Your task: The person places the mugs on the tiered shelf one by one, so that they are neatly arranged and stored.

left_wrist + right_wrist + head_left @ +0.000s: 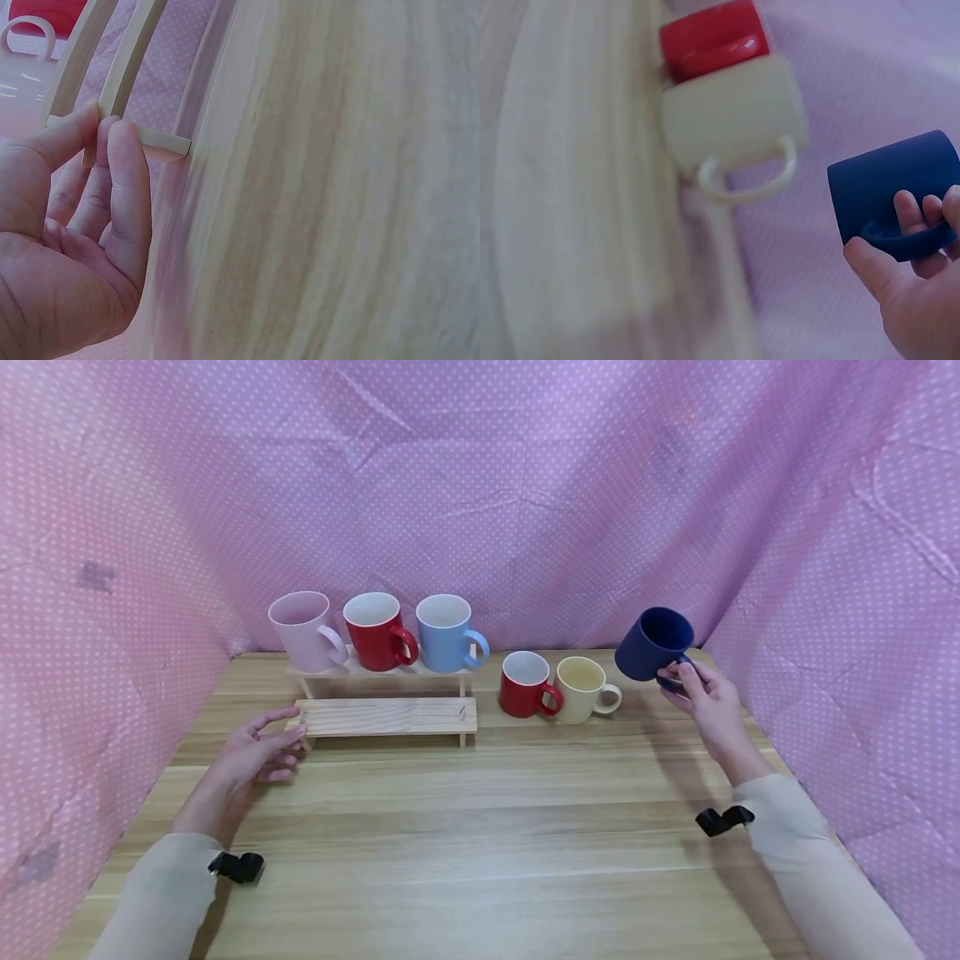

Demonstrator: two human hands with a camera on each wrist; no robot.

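Observation:
By its handle my right hand (711, 708) holds a dark blue mug (647, 645), tilted and raised above the table at the right. In the right wrist view, fingers pass through the handle of the blue mug (889, 180). My left hand (251, 752) pinches the left end of the lower board of a two-step wooden rack (382, 717); the left wrist view shows thumb and fingertips at the board's end. On the upper step stand a pale pink mug (300, 639), a red mug (371, 643) and a light blue mug (442, 643), handles toward the right.
Right of the rack, a second red mug (519, 695) and a pale yellow mug (579, 700) stand upright side by side on the wooden table (465, 843). Pink dotted cloth (480, 510) hangs behind and along both sides of the table.

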